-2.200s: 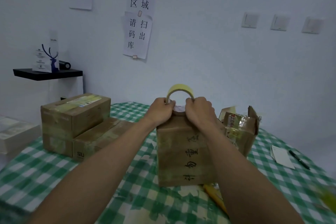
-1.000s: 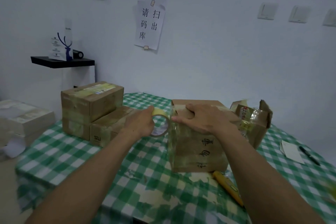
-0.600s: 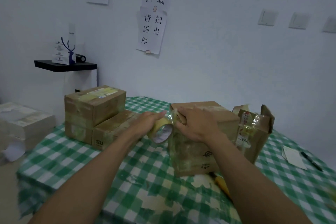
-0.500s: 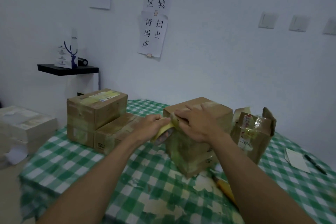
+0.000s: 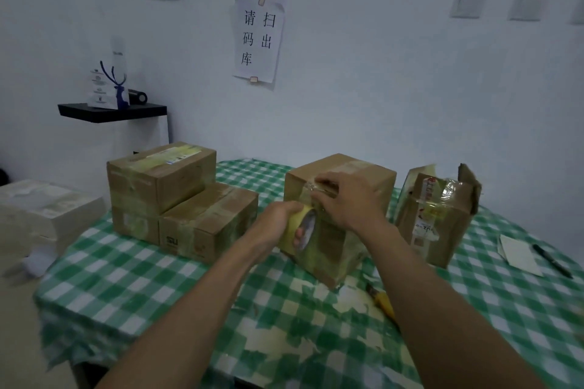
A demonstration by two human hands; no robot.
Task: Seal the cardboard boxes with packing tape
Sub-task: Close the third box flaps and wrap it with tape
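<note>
A brown cardboard box [image 5: 363, 177] stands at the middle of the green checked table [image 5: 132, 271], turned with one corner toward me. My left hand [image 5: 278, 221] grips a yellowish roll of packing tape [image 5: 301, 232] against the box's near left face, fingers through the core. My right hand [image 5: 347, 199] lies over the box's upper front edge, its fingers pressing the clear tape strip down near the top. An opened box [image 5: 439, 215] with loose flaps and crumpled tape stands just right of it.
Two taped boxes [image 5: 164, 180] are stacked at the left, a lower one [image 5: 208, 224] in front of them. A yellow-handled cutter [image 5: 382, 301] lies by my right forearm. Paper [image 5: 518, 254] and a pen [image 5: 551, 260] sit far right. White boxes [image 5: 41, 215] stand off the table's left.
The box has been laid down from standing tall and turned a corner toward me. The tape roll went from its top down to its left face; my right hand stayed on the upper edge.
</note>
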